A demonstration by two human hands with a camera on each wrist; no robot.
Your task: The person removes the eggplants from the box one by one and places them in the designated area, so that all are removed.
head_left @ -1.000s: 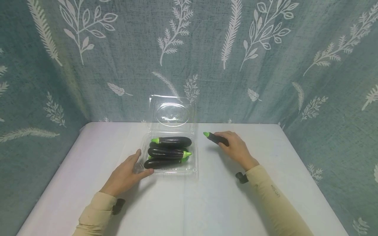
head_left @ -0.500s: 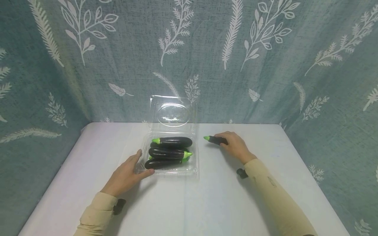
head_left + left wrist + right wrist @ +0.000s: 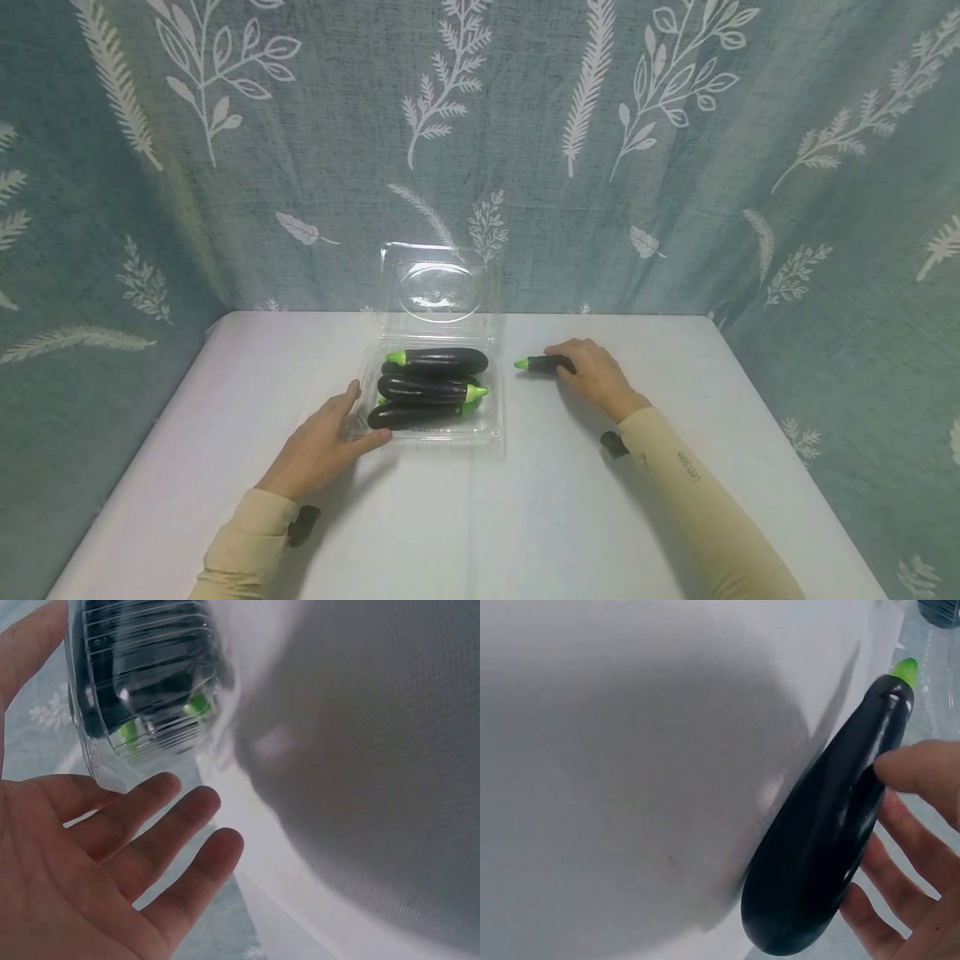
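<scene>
your right hand pinches an eggplant between thumb and fingers, just right of the clear box, its green tip pointing left; your left hand is spread wide around the box's near left corner, not closed on it; more eggplants lie piled inside; the lid stands raised at the far side.

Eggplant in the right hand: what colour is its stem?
The stem is bright green, clearest in the right wrist view.

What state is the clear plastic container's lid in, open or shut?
Open: the lid stands raised behind the clear base, leaving dark, green-stemmed eggplants uncovered.
</scene>
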